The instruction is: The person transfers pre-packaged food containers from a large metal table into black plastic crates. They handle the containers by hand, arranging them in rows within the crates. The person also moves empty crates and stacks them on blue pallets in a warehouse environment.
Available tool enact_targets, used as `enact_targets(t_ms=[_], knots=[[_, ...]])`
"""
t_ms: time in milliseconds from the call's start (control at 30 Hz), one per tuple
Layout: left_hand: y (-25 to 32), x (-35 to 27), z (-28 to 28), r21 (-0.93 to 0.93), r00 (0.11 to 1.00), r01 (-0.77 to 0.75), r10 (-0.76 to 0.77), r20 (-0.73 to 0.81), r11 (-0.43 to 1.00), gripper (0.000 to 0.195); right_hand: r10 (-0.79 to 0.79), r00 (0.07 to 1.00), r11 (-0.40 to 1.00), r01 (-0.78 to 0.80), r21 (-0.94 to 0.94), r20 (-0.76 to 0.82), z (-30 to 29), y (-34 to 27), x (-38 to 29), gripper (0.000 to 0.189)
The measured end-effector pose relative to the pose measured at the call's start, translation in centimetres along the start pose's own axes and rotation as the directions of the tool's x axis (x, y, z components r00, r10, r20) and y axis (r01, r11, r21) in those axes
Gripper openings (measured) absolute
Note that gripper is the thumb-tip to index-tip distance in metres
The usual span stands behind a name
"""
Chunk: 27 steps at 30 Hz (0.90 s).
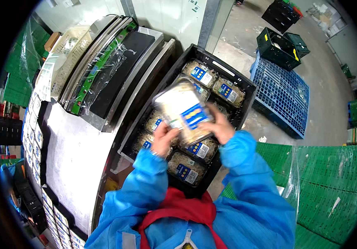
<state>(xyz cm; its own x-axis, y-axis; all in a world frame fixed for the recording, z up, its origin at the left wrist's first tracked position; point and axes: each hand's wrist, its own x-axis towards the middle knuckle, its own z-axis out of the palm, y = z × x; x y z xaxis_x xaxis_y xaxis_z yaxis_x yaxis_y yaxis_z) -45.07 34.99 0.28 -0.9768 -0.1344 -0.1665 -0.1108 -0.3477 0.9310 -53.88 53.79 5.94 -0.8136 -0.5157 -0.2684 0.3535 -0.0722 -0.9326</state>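
Observation:
Between my two hands is a clear film-wrapped plastic pack (181,109) with a blue label, blurred and tilted over a black plastic crate (228,67). My left hand (162,138) grips its near left edge; my right hand (219,126) has the right side, thumb over the label. Below it, the crate contains several similar packs of pale, stringy food that looks like bean sprouts. One pack (187,168) lies at the crate's near end, another pack (229,91) against its far right side. The held pack and my hands hide the middle ones.
Left of the crate stands a wrapping machine (122,74) with loose film, beside a bright metal tabletop (72,137) and a cream plastic basket (69,46). A blue pallet (281,93) bearing a dark crate (278,49) and film-wrapped green crates (327,180) are on the right.

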Motion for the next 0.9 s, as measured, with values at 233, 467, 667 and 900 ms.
enact_targets(t_ms=[233, 467, 667, 900], knots=[[-2.0, 0.1, 1.6, 0.498, 0.982, -0.151, 0.071, 0.176, 0.854, 0.035, -0.198, 0.974, 0.42, -0.014, -0.908, -0.107, -13.1, 0.0, 1.4, 0.075], [1.8, -7.4, -9.7, 0.64, 0.866, 0.03, 0.3, -0.4, 0.767, 0.025, 0.084, 0.981, 0.689, -0.183, -0.702, -0.174, -20.1, 4.7, 5.8, 0.044], [-2.5, -13.0, -14.9, 0.446, 0.575, 0.205, 0.262, -0.775, 0.871, 0.046, 0.106, 0.977, -0.151, -0.167, -0.974, -0.184, -18.9, 6.4, 8.2, 0.064], [-8.1, -15.4, -8.2, -0.135, 0.746, 0.263, -0.29, -0.6, 0.955, 0.033, 0.363, 0.932, -0.223, 0.072, -0.972, -0.014, -22.7, 9.2, 12.5, 0.052]])
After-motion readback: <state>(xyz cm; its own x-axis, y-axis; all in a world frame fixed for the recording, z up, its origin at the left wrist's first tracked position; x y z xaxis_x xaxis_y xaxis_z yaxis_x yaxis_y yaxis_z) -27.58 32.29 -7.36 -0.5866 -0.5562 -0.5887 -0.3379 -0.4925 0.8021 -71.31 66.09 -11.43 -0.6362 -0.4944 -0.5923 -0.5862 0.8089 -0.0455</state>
